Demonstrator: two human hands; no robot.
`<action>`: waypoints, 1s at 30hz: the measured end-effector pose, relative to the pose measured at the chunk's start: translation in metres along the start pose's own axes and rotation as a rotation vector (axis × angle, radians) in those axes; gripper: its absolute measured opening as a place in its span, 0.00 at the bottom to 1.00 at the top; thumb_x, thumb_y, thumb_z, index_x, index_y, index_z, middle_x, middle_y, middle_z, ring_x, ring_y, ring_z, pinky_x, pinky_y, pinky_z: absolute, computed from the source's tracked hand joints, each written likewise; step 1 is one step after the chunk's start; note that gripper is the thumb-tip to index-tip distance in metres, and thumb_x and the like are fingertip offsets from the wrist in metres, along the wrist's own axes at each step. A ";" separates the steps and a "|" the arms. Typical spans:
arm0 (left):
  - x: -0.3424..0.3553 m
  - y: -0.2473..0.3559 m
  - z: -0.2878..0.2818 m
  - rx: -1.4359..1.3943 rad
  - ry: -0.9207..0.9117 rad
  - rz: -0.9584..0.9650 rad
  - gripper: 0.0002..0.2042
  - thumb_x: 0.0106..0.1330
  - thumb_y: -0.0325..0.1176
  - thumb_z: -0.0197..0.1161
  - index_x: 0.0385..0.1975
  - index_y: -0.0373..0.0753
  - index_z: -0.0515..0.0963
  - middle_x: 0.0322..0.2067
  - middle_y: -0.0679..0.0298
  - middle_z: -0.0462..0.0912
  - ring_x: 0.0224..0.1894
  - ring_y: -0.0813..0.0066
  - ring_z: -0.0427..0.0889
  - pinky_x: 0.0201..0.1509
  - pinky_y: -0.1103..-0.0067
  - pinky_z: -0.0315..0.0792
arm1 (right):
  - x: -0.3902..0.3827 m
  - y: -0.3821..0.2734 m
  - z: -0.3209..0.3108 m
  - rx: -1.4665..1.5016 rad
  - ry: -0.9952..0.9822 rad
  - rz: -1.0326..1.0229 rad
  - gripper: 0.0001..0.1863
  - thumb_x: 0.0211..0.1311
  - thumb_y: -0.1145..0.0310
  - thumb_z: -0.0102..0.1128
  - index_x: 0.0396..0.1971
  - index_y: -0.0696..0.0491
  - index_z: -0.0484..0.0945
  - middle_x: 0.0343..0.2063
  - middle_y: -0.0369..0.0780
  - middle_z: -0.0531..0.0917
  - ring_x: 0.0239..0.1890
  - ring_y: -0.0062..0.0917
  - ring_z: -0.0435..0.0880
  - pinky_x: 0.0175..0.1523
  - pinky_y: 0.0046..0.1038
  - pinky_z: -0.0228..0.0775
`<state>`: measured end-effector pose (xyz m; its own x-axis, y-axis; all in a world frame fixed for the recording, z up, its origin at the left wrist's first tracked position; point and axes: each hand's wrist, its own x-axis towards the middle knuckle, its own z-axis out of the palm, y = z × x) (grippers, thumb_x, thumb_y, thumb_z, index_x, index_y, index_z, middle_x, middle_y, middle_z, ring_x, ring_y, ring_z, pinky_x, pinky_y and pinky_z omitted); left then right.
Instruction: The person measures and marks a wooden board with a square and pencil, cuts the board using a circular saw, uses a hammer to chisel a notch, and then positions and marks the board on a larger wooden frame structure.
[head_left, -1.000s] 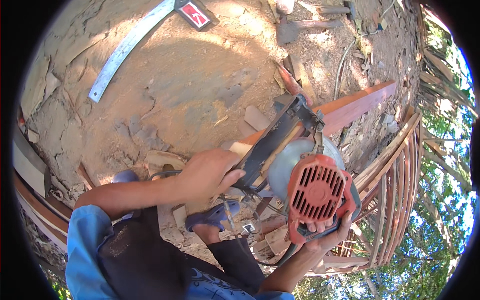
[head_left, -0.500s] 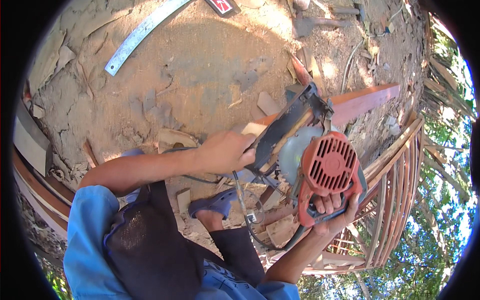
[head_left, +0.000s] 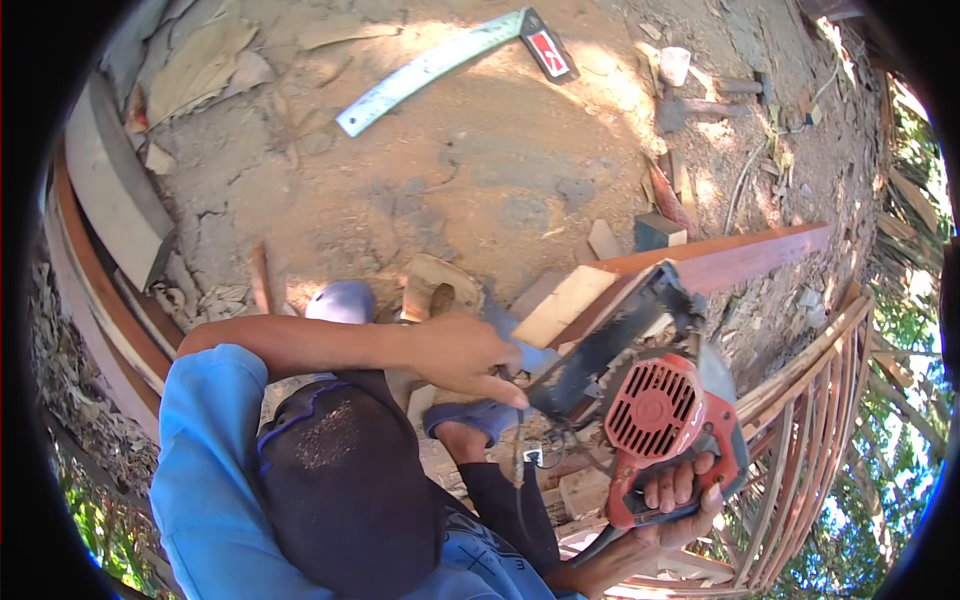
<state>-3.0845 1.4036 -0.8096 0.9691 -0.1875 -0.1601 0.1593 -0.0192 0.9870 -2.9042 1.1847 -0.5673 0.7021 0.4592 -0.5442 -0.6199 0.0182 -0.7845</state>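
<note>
A red circular saw [head_left: 655, 405] with a vented motor cover is tilted, its black base plate [head_left: 610, 350] facing up and left. My right hand [head_left: 685, 495] wraps around its rear handle. At the plate's near end, my left hand [head_left: 465, 350] has thumb and fingers closed at the corner, partly blurred. Part of the grey round blade [head_left: 715, 370] shows beyond the motor. Behind the saw lies a long reddish plank [head_left: 765, 255], with a pale wood block [head_left: 565, 302] by its left end. A dark cord [head_left: 519, 455] hangs below my left hand.
A metal square [head_left: 435, 75] lies on the dirt ahead. Hammers [head_left: 690, 110] and a white cup [head_left: 675, 66] are at far right. Thick timbers [head_left: 115, 190] stand at left; slender wooden slats [head_left: 790, 430] line the right. A blue clog [head_left: 470, 420] is near the saw.
The saw has tilted and shifted nearer, away from the plank, with both hands moving along. More of the plank and pale block now shows. The whole view has shifted too.
</note>
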 end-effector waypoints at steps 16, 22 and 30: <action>-0.181 -0.121 0.079 -0.416 0.768 -0.234 0.23 0.69 0.51 0.66 0.35 0.31 0.82 0.25 0.57 0.83 0.29 0.66 0.82 0.37 0.69 0.73 | 0.162 0.112 0.288 -1.035 -0.614 -0.260 0.10 0.64 0.65 0.65 0.31 0.57 0.80 0.16 0.37 0.78 0.13 0.22 0.75 0.20 0.27 0.65; -0.213 -0.122 0.068 -0.125 1.113 -0.287 0.20 0.71 0.46 0.62 0.44 0.31 0.82 0.31 0.57 0.85 0.30 0.73 0.83 0.39 0.71 0.75 | 0.195 0.230 0.383 -1.739 -0.707 -0.849 0.21 0.54 0.54 0.68 0.41 0.54 0.83 0.35 0.53 0.87 0.42 0.46 0.88 0.49 0.44 0.80; -0.223 -0.023 -0.099 -0.721 1.572 -0.136 0.18 0.79 0.47 0.53 0.44 0.36 0.80 0.33 0.67 0.82 0.36 0.77 0.81 0.43 0.76 0.76 | 0.193 0.239 0.378 -1.744 -0.672 -0.730 0.28 0.53 0.59 0.69 0.53 0.53 0.76 0.48 0.53 0.83 0.51 0.47 0.84 0.55 0.44 0.78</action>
<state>-3.2853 1.5429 -0.7977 0.1153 0.8437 -0.5243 -0.1308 0.5362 0.8339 -3.0496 1.6134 -0.7471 0.1422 0.9701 -0.1964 0.9002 -0.2093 -0.3818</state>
